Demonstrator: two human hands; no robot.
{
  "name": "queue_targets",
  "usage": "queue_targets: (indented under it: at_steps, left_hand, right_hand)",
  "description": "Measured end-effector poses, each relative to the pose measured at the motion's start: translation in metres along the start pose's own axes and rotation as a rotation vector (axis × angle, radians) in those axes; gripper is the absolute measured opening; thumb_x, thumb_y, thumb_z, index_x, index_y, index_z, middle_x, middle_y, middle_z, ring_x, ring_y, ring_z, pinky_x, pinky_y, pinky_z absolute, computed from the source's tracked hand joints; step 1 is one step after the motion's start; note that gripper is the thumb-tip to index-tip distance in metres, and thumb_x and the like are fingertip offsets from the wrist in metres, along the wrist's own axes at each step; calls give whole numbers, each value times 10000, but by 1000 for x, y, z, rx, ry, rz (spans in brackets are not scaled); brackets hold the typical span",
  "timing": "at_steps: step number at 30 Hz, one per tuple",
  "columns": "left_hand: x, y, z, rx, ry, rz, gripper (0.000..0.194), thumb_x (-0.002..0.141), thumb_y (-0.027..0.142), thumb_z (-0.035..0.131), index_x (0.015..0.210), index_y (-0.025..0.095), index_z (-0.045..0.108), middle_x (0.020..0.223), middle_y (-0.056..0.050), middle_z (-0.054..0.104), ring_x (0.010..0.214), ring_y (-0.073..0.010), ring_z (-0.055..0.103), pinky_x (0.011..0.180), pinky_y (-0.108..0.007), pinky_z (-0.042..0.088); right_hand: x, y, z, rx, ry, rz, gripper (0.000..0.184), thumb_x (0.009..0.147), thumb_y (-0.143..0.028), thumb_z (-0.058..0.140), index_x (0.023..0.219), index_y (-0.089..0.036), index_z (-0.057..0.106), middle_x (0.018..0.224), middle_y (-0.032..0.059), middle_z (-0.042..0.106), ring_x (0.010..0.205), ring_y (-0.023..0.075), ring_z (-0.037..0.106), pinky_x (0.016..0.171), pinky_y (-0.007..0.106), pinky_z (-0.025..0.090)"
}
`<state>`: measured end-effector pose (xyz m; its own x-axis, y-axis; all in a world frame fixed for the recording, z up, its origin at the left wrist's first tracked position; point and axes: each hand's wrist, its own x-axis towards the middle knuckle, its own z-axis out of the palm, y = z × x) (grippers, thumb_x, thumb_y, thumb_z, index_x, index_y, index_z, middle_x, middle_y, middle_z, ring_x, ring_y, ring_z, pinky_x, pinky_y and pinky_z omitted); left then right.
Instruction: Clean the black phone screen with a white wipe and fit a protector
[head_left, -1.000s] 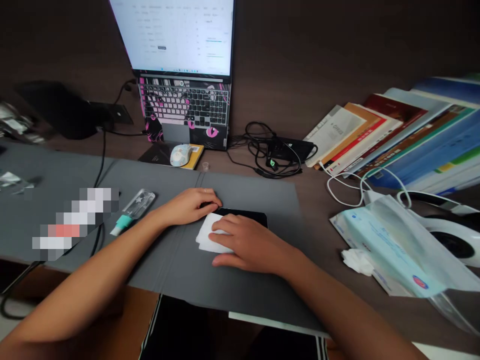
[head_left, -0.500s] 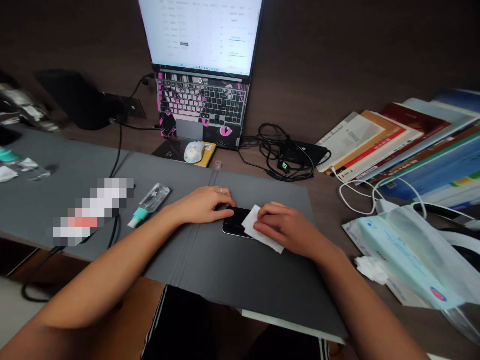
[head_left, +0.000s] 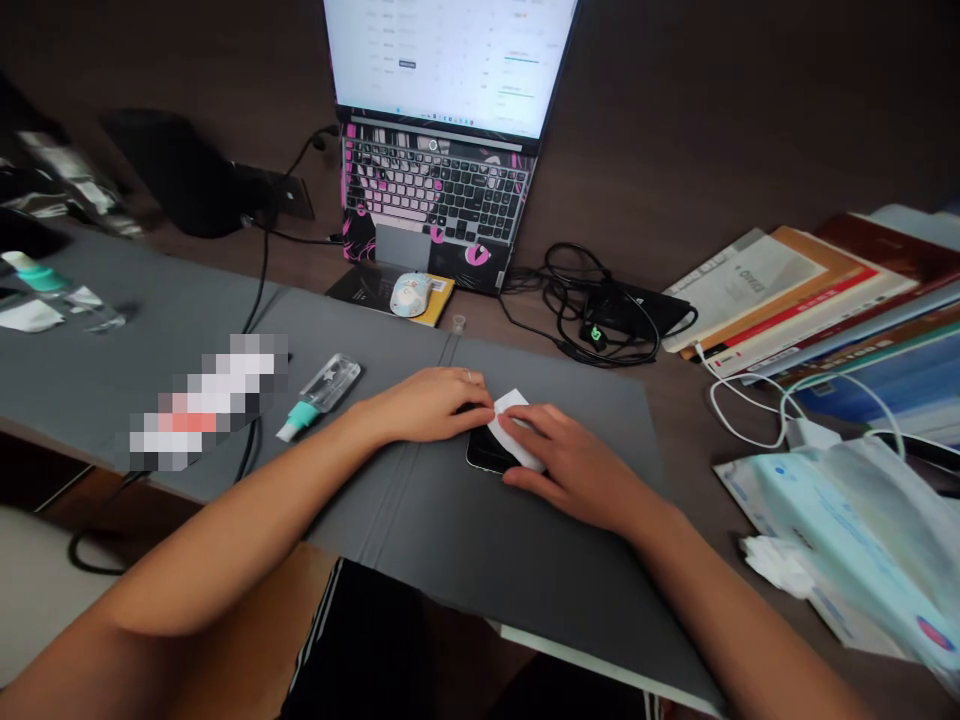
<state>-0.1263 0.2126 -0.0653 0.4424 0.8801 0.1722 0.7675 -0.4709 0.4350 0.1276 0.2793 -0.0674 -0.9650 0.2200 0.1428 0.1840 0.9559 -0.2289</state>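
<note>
A: Where is the black phone (head_left: 484, 454) lying in front of you?

B: It's lying on the grey mat (head_left: 480, 560) that is covering part of your surface (head_left: 694, 460), between your two hands. I'm treating it as the centre of your dial, with twelve pointing away from you.

A: Then your right hand (head_left: 576, 458) is lying between three and four o'clock. Its fingers are resting over a white tissue (head_left: 513, 402) on the screen, and your thumb is standing apart from them.

B: Your left hand (head_left: 429, 405) is resting at ten o'clock, its thumb tip pointing in just beside the tissue. A small gap is showing between thumb and forefinger, but whether those fingers are gripping the phone's edge, I can't tell.

A: What else is sitting around you?

B: A laptop (head_left: 431, 190) is standing open between eleven and twelve, with a mouse (head_left: 411, 295) sitting nearer you at eleven. A clear spray bottle (head_left: 331, 380) is lying between nine and ten, just beyond your left forearm.

A: And black cables (head_left: 581, 275) are tangling at one, books (head_left: 817, 275) are leaning at two, and a crumpled tissue (head_left: 780, 567) is lying near four beside a light-blue pack (head_left: 847, 530).
</note>
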Motion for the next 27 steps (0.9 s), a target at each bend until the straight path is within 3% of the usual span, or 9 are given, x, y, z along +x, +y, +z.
queue_targets:
  at_steps: [9,13,19,27]
  left_hand:
    - [0,-1,3,-55,24,-49,296,1057,396,456,1088,189,665,979,-44,677,894,-186,627,808,-326,460]
    - [0,-2,5,-84,23,-46,301,1052,393,467,1154,199,674,1006,-46,682,902,-179,638,814,-317,477]
    - [-1,-4,7,-66,11,-75,348,1039,444,491,1230,212,666,977,-46,678,862,-176,641,790,-308,497]
    - [0,-2,7,-78,-5,-79,356,1039,456,486,1170,200,695,1043,-64,688,920,-185,655,855,-324,511]
  right_hand:
    - [3,-16,2,4,2,-109,601,1000,-588,502,1394,-136,556,1395,165,579,1268,302,502,1056,492,451]
    - [-1,-19,-1,5,-6,-145,476,1021,-526,507,1260,-132,627,1274,119,653,1161,269,540,990,436,468]
    - [-9,-13,-6,-48,2,-82,243,1047,-304,479,965,-154,652,1013,70,662,897,196,535,813,333,443]
    - [-22,1,-18,34,-48,46,99,936,-156,557,851,-178,604,900,27,601,838,165,518,704,284,373]
